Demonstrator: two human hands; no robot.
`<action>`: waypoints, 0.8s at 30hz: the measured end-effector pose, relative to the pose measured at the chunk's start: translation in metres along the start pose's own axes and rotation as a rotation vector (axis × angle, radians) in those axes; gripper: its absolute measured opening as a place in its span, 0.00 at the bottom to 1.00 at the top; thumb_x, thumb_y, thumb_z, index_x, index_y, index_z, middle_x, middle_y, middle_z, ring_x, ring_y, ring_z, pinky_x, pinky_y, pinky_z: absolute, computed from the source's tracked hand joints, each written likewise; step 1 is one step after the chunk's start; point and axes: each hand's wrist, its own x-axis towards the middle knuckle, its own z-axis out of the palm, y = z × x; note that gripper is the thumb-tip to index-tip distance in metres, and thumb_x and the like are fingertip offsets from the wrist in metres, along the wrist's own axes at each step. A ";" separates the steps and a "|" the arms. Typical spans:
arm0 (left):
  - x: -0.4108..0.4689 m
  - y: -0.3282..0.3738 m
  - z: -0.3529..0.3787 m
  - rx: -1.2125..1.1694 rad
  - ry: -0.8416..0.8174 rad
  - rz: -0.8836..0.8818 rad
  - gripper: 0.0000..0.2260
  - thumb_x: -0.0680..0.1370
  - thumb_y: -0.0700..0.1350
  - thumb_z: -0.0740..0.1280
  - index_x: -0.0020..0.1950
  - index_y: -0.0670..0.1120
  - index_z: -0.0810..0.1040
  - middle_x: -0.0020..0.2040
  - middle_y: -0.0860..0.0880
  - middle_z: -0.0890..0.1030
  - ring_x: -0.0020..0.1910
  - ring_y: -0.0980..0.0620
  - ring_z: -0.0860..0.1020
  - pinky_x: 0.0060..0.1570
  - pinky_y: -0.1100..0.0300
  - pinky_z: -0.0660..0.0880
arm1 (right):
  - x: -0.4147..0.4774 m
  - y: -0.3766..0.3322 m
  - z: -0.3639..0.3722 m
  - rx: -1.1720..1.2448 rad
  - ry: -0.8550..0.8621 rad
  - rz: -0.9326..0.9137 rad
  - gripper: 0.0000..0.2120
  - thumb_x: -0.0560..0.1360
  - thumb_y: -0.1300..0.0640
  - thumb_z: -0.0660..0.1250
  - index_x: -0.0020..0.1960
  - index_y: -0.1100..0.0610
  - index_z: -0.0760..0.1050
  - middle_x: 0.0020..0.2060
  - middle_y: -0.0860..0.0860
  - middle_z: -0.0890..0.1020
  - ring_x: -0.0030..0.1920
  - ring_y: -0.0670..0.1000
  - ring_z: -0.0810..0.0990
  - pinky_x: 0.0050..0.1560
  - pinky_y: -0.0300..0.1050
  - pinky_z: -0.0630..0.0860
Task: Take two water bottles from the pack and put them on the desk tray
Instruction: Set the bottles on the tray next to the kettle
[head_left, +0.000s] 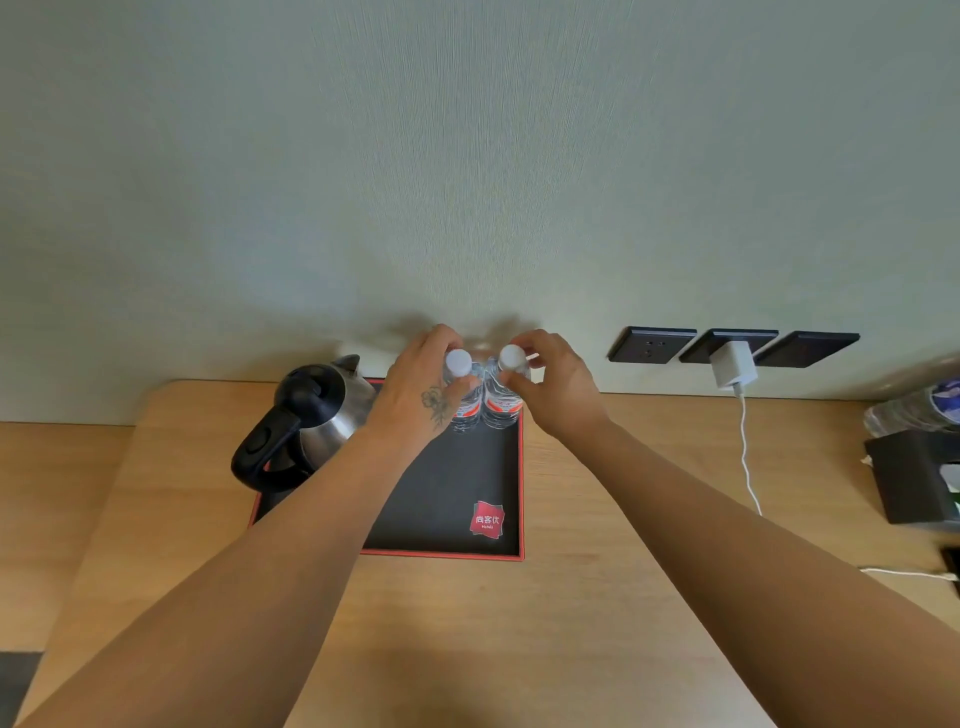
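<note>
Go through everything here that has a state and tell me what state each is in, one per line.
left bottle: upright on tray, capped, gripped by left hand
right bottle: upright on tray, capped, gripped by right hand
tray: flat on desk, holding kettle and bottles
kettle: upright, lid closed
charger: plugged into middle socket
left socket: nothing plugged in

Two clear water bottles (480, 397) (white caps, red labels) stand upright, touching, on the black tray (452, 499).
</note>
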 end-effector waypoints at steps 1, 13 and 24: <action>0.000 -0.003 0.004 -0.034 -0.001 -0.018 0.16 0.79 0.43 0.78 0.63 0.42 0.79 0.57 0.43 0.83 0.56 0.41 0.80 0.57 0.46 0.78 | 0.001 0.001 0.002 -0.008 -0.013 0.004 0.19 0.75 0.56 0.79 0.63 0.54 0.79 0.60 0.55 0.80 0.59 0.55 0.81 0.57 0.45 0.76; 0.007 -0.011 0.019 -0.109 0.033 -0.043 0.09 0.80 0.41 0.76 0.59 0.46 0.80 0.54 0.47 0.80 0.51 0.47 0.74 0.49 0.56 0.67 | 0.004 0.009 0.013 0.014 -0.056 0.110 0.25 0.75 0.59 0.78 0.71 0.54 0.78 0.62 0.59 0.79 0.62 0.58 0.80 0.59 0.43 0.72; 0.011 -0.015 0.018 -0.113 0.026 0.003 0.10 0.80 0.42 0.77 0.58 0.46 0.80 0.53 0.47 0.82 0.53 0.46 0.76 0.50 0.54 0.68 | 0.005 0.014 0.019 0.052 0.043 0.046 0.24 0.72 0.64 0.80 0.67 0.59 0.80 0.64 0.58 0.78 0.64 0.57 0.79 0.62 0.41 0.69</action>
